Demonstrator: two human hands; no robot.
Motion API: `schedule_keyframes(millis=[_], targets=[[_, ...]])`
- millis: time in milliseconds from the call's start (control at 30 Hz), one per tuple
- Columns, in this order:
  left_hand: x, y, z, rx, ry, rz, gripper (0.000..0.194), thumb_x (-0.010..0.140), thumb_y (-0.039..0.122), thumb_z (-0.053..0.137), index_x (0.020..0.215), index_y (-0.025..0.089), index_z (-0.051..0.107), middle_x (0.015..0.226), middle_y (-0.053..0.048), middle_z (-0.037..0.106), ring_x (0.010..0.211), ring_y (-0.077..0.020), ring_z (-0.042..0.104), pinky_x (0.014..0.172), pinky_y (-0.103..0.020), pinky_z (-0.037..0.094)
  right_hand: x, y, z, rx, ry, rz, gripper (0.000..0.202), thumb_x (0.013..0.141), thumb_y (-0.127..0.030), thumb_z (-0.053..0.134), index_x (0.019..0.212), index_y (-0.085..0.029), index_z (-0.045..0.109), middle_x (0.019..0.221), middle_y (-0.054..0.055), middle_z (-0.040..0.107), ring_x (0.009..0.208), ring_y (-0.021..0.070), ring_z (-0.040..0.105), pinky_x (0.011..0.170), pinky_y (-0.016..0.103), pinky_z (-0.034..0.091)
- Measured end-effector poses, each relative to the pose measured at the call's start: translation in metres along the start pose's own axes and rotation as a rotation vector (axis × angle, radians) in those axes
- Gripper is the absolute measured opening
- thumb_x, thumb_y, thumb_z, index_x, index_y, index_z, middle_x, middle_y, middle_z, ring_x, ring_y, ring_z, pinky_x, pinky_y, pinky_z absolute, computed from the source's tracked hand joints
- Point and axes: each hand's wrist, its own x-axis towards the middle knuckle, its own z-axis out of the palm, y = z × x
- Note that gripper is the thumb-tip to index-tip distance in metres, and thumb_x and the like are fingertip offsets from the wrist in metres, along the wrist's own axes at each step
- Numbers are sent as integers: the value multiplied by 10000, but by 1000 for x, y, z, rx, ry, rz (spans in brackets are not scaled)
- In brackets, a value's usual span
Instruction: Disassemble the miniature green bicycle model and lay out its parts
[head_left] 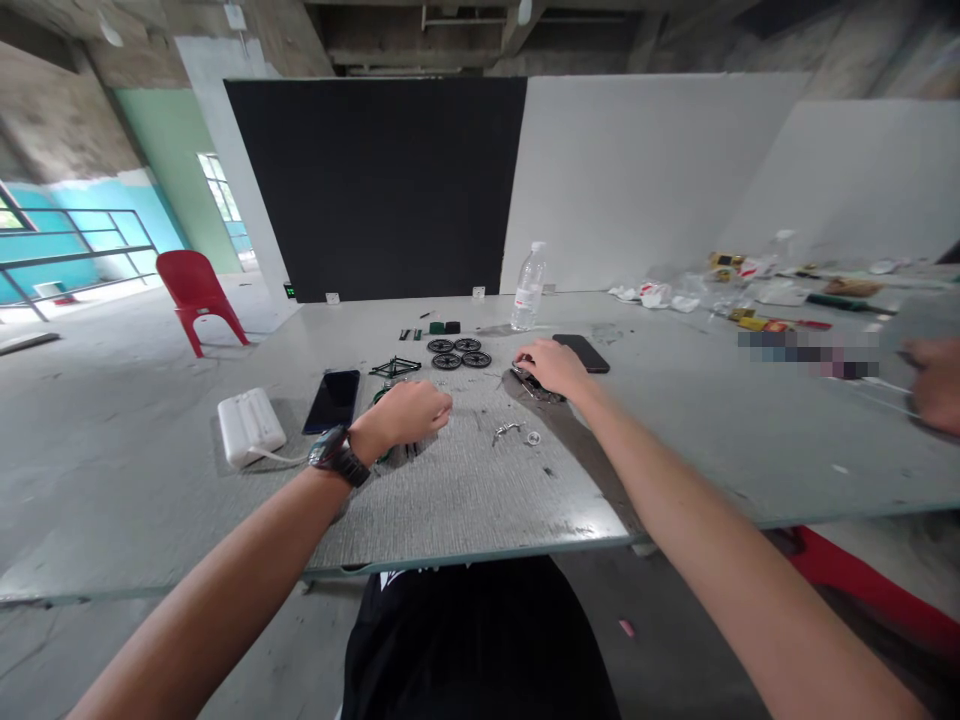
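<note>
My left hand (pixel 412 410), with a black watch (pixel 339 456) at its wrist, hangs over the table with its fingers curled closed; whatever they hold is hidden. Under it, small dark and green parts show only partly. My right hand (pixel 553 366) reaches to a pile of small metal parts (pixel 538 388), fingers bent down and close together; their tips are too small to read. Between the hands lie a curved silver piece (pixel 507 431) and a small clear ring (pixel 533 438). Beyond are several black spoked wheels (pixel 471 359) and a dark green miniature bicycle frame (pixel 395 367).
A phone (pixel 332 402) and a white power bank (pixel 251 427) with a cable lie left. Another dark phone (pixel 580 353) lies beyond my right hand, near a water bottle (pixel 529 288). Tools and wrappers clutter the right, where another person's hand (pixel 934 385) rests.
</note>
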Motion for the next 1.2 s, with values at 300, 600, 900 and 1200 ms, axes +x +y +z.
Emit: schedule_keyframes(millis=[300,600,900,1200], targets=[[1,-2,3,-8,11,10,282,925,241,444,793,174,684,765,-66,634,667,-153,552,603,-283,366,7,-6,4,-53,-47,-5,213,950,-279,528,984,-226,731,1102,106,706,1015,244,611,821,343,415],[1,-3,3,-8,1,16,298,931,249,427,811,178,691,780,-70,641,679,-156,545,607,-287,354,6,-9,2,-117,-52,-25,228,957,-245,493,901,-200,709,1034,111,714,989,254,627,818,364,396],[1,-2,3,-6,10,13,275,919,233,443,789,179,679,757,-67,623,658,-156,534,592,-294,338,9,-7,7,-91,-65,-41,196,945,-244,498,906,-210,687,1053,113,706,1003,261,621,786,365,389],[1,-1,1,-3,0,8,290,926,237,436,804,177,692,770,-74,640,682,-170,565,607,-291,359,9,-6,7,-96,-47,-50,216,974,-241,452,948,-200,662,1052,107,700,988,251,623,764,358,370]])
